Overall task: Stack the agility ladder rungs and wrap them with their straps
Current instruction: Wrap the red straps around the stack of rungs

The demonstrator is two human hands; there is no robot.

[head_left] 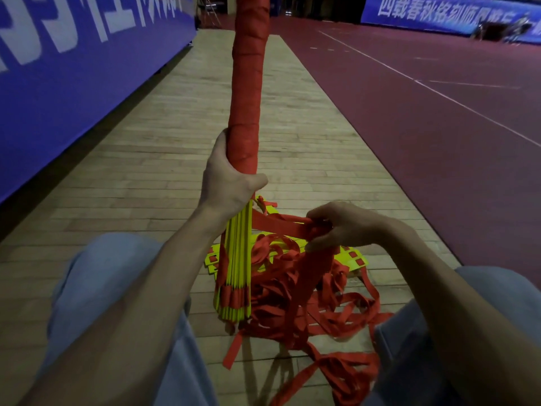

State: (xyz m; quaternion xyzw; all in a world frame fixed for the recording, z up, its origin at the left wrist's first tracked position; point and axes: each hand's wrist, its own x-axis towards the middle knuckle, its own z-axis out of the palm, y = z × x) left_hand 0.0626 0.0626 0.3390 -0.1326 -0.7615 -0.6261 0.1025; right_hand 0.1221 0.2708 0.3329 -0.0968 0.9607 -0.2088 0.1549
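A bundle of yellow ladder rungs stands nearly upright in the middle of the head view. Its upper part is wound tightly in red strap. My left hand grips the bundle just below the wrapped section. My right hand pinches a taut run of red strap that leads from the bundle to the right. A tangle of loose red straps lies on the floor under my hands. A few more yellow rungs lie flat beneath the tangle.
I sit on a pale wooden floor strip, with my knees in light blue trousers at both sides. A blue banner wall runs along the left. A dark red court surface spreads to the right.
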